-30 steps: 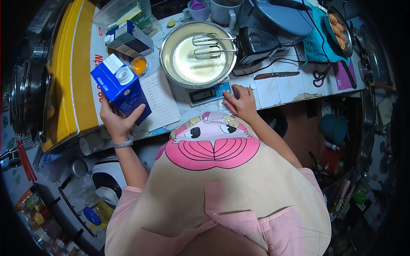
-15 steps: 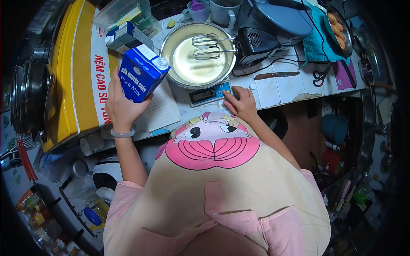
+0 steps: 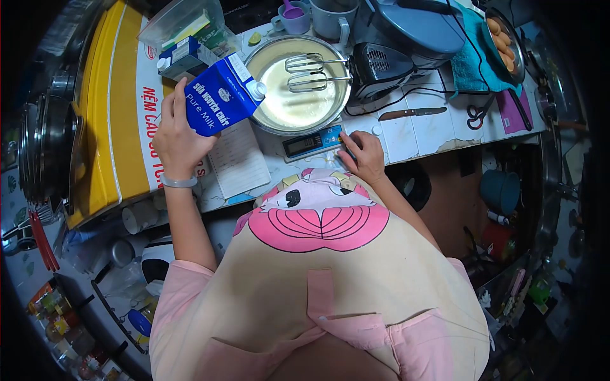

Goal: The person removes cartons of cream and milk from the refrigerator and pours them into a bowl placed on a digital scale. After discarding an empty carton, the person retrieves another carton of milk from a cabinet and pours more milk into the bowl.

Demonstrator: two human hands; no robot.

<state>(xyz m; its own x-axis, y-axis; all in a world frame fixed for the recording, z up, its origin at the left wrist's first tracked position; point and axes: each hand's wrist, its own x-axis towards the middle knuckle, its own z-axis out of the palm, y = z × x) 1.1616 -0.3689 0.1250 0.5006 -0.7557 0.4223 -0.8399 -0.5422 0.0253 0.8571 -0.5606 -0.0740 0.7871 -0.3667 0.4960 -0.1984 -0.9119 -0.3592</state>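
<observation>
My left hand (image 3: 181, 136) grips a blue milk carton (image 3: 219, 105) labelled "Pure Milk". The carton leans to the right, its white spout at the left rim of a metal bowl (image 3: 254, 124) that holds pale, creamy liquid. No stream from the spout can be made out. The bowl stands on a digital kitchen scale (image 3: 311, 143), whose display is too small to read. My right hand (image 3: 365, 155) rests at the scale's right end, fingers apart and holding nothing. Over the bowl stick out the beaters (image 3: 311, 73) of a black hand mixer (image 3: 381, 66).
A knife (image 3: 413, 113), scissors (image 3: 478, 114) and a small white cap (image 3: 376, 130) lie to the right. Eggs (image 3: 501, 41) fill a pan. Written notes (image 3: 238, 162) lie left of the scale; behind the carton stands a smaller carton (image 3: 187, 58). The mixer's cord crosses the counter.
My left hand has tipped the milk carton further right, bringing its spout closer over the bowl's rim. My right hand has shifted slightly, with its fingers still at the scale's end.
</observation>
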